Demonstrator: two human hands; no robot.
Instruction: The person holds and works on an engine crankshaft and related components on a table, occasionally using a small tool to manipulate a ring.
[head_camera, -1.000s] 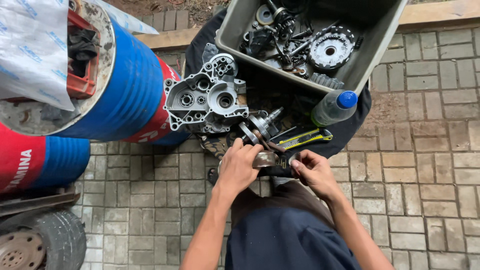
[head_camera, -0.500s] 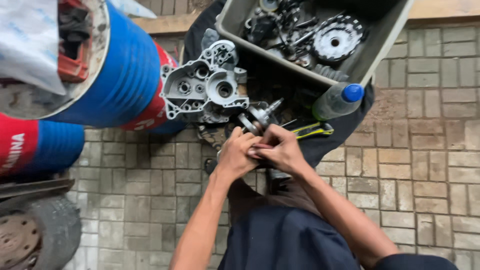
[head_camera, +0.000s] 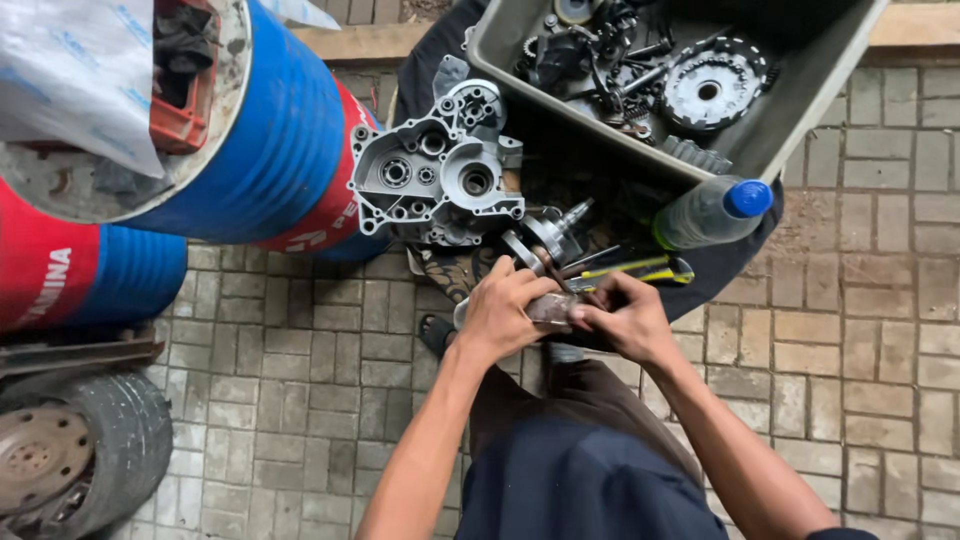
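Both hands meet over a small greasy metal part (head_camera: 551, 308) held just above my lap. My left hand (head_camera: 503, 312) wraps around its left side, and my right hand (head_camera: 618, 318) pinches its right end with the fingers. Just beyond the hands lie a crankshaft (head_camera: 548, 238) and a yellow-handled tool (head_camera: 630, 268) on a dark cloth. A silver aluminium engine case half (head_camera: 433, 178) rests further back to the left. What the fingers cover of the part is hidden.
A grey plastic tub (head_camera: 800, 110) with gears and engine parts sits at the back right, a clear bottle with a blue cap (head_camera: 712, 212) beside it. A blue and red steel drum (head_camera: 250, 150) stands on the left, a tyre (head_camera: 80, 450) at lower left. Brick paving lies around.
My right hand came in from the right to join the left hand on the small part, and the view shifted slightly so the tub sits higher in the frame.
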